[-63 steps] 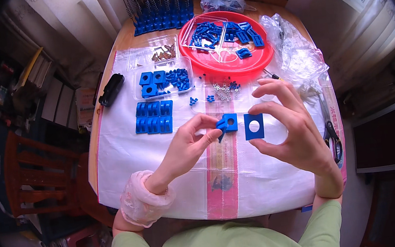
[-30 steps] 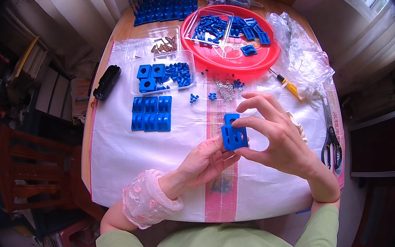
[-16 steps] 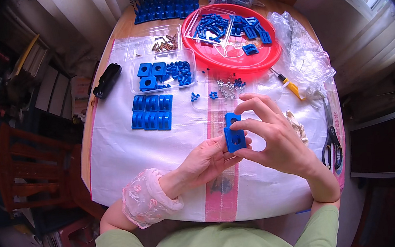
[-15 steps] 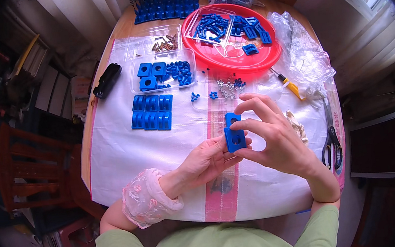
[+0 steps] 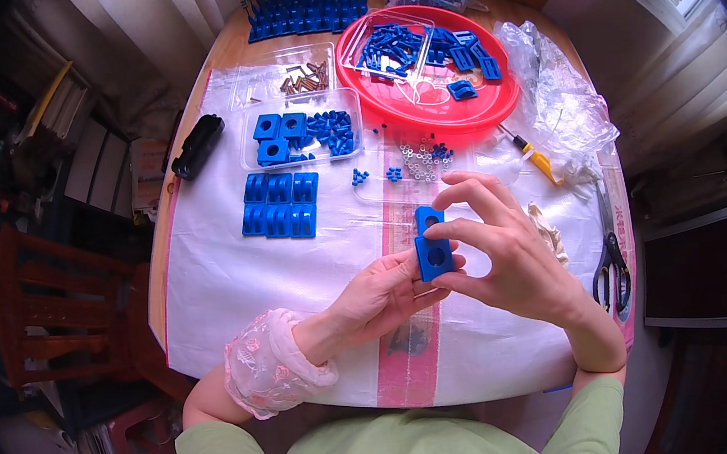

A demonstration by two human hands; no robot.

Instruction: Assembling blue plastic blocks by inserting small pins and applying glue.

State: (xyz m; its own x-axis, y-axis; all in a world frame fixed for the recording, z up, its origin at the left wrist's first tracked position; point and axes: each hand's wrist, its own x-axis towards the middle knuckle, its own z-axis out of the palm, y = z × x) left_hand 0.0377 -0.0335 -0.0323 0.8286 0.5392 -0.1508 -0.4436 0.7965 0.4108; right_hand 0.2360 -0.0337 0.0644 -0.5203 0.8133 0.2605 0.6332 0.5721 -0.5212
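Observation:
Two blue square plastic parts with round holes are held together over the front middle of the table, the lower part [image 5: 426, 247] overlapping the upper part [image 5: 423, 217]. My left hand [image 5: 386, 287] closes on them from the left, its fingers partly behind the lower part. From the right, my right hand [image 5: 512, 250] grips them, thumb at the lower corner and index fingertip near where the two parts meet. Its other fingers curve above. Straight ahead on the cloth lie small blue pegs [image 5: 394, 174] and a group of metal nuts [image 5: 417, 164].
Blue assembled blocks [image 5: 278, 207] stand in rows at left, below a clear box [image 5: 247, 155] of blue parts. Behind are screws [image 5: 307, 82] and a red tray [image 5: 503, 108]. A black case [image 5: 198, 147] lies far left; a yellow-handled screwdriver [image 5: 539, 164] and scissors [image 5: 611, 274] lie right.

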